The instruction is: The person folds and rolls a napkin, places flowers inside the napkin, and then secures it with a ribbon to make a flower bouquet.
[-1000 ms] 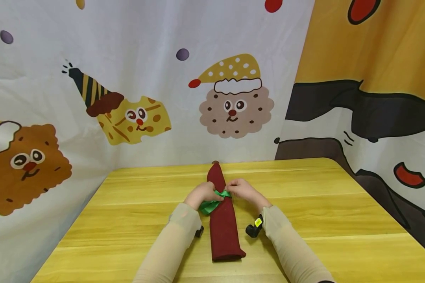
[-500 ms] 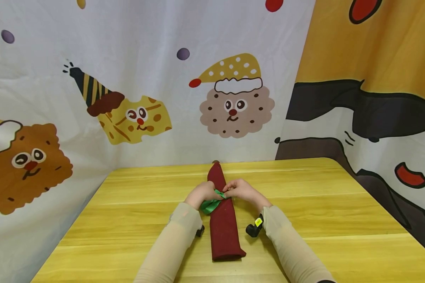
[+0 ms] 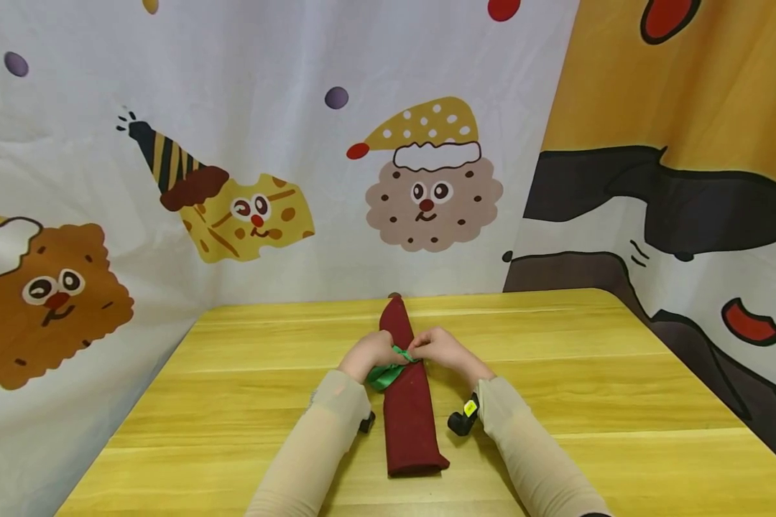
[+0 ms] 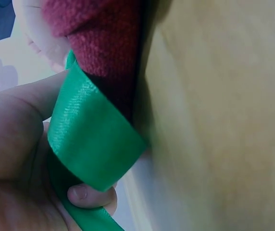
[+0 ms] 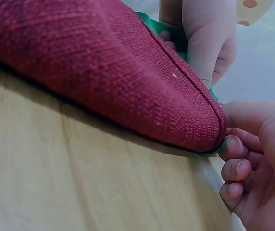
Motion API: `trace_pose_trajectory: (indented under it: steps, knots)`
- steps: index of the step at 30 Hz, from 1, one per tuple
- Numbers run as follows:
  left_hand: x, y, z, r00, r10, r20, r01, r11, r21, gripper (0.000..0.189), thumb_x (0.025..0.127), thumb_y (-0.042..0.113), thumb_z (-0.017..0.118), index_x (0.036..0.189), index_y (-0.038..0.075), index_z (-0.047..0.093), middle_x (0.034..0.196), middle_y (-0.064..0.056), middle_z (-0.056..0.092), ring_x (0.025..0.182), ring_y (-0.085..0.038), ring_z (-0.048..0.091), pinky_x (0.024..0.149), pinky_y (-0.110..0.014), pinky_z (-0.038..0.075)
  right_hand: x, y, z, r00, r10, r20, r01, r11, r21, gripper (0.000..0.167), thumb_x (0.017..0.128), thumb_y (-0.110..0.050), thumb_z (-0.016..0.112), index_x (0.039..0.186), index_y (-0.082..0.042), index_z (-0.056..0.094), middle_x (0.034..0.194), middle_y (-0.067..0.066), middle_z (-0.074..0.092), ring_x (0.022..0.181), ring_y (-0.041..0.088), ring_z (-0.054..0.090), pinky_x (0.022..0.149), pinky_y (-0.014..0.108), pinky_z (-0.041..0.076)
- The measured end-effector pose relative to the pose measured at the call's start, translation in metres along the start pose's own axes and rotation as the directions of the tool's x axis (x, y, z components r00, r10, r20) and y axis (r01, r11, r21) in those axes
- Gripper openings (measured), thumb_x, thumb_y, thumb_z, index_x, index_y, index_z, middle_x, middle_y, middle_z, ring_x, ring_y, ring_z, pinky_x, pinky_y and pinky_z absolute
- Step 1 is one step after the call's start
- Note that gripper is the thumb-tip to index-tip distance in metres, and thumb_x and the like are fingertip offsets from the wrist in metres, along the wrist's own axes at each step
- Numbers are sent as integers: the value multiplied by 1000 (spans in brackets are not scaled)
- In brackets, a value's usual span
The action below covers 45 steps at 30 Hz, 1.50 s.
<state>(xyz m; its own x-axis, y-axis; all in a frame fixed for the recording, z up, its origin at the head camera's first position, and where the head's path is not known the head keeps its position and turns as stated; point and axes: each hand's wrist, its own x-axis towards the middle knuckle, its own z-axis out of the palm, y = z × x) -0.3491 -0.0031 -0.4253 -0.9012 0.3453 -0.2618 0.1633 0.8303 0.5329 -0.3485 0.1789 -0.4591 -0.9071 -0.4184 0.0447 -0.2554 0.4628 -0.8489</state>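
Note:
A dark red cloth roll (image 3: 410, 424) lies lengthwise on the table, a green ribbon (image 3: 383, 377) around its middle. From the roll's left side, my left hand (image 3: 371, 353) grips the ribbon. The left wrist view has a wide ribbon loop (image 4: 94, 130) hanging beside the cloth, with a tail running through the curled fingers. On the other side, my right hand (image 3: 445, 348) pinches the ribbon close to the left fingertips, over the roll. Its remaining fingers (image 5: 236, 168) are curled in the right wrist view. The fingertips hide the ribbon's crossing point.
The wooden table (image 3: 556, 388) extends to both sides of the roll. A white curtain (image 3: 265, 115) printed with cartoon food stands behind its far edge. At the far end of the roll, a small brown tip (image 3: 394, 295) shows.
My right fingertips have shifted slightly left along the ribbon, closer to the left hand. The ribbon near them looks narrower and more bunched. The roll has stayed in place.

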Motion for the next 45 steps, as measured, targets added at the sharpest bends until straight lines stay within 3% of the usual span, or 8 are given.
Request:
trace_pose_trajectory:
  steps: [6, 19, 22, 31, 40, 45]
  knots:
    - [-4, 0, 1, 999, 34, -29, -33, 999, 7, 54, 89, 28, 71, 53, 16, 33, 48, 5, 21, 43, -10, 19, 47, -26, 26, 2, 3, -1, 1000, 3, 11, -3, 1000, -8, 18, 95, -11, 59, 96, 3, 71, 93, 8, 68, 82, 17, 55, 73, 31, 45]
    - [-3, -1, 4, 998, 9, -63, -9, 1000, 7, 46, 91, 25, 69, 57, 14, 39, 51, 3, 29, 46, -13, 28, 50, -27, 31, 7, 7, 1, 999, -6, 42, 3, 998, 67, 17, 87, -3, 70, 99, 8, 66, 78, 6, 62, 67, 14, 45, 61, 28, 39]
    - [-4, 0, 3, 998, 7, -68, -6, 1000, 5, 45, 91, 24, 69, 58, 14, 40, 51, 2, 29, 47, -13, 28, 51, -27, 31, 6, 8, 1, 999, 3, 37, -5, 998, 59, 17, 87, -7, 70, 99, 5, 68, 79, 3, 64, 69, 13, 48, 62, 27, 40]
    - [-4, 0, 4, 995, 33, -93, -30, 999, 43, 48, 89, 28, 71, 57, 14, 38, 50, 4, 27, 45, -11, 27, 50, -27, 31, 4, 6, 2, 1000, 24, -13, -24, 999, 30, 17, 91, -17, 67, 99, -4, 76, 99, 5, 70, 93, 18, 61, 80, 34, 49]
    - [-6, -1, 3, 995, 40, -90, -36, 998, 41, 49, 87, 29, 73, 58, 14, 36, 51, 4, 26, 46, -12, 29, 50, -26, 32, 4, 4, 4, 998, 26, -64, -28, 999, -25, 18, 93, -13, 62, 98, -2, 76, 97, 6, 71, 90, 16, 61, 78, 31, 50]
    - [-8, -6, -1, 997, 37, -61, -39, 998, -43, 54, 84, 25, 77, 52, 16, 34, 48, 5, 24, 44, -11, 24, 47, -26, 30, 2, 6, 0, 997, 29, -77, -29, 1000, -5, 20, 94, -14, 62, 102, -1, 74, 99, 7, 70, 88, 15, 61, 77, 31, 49]
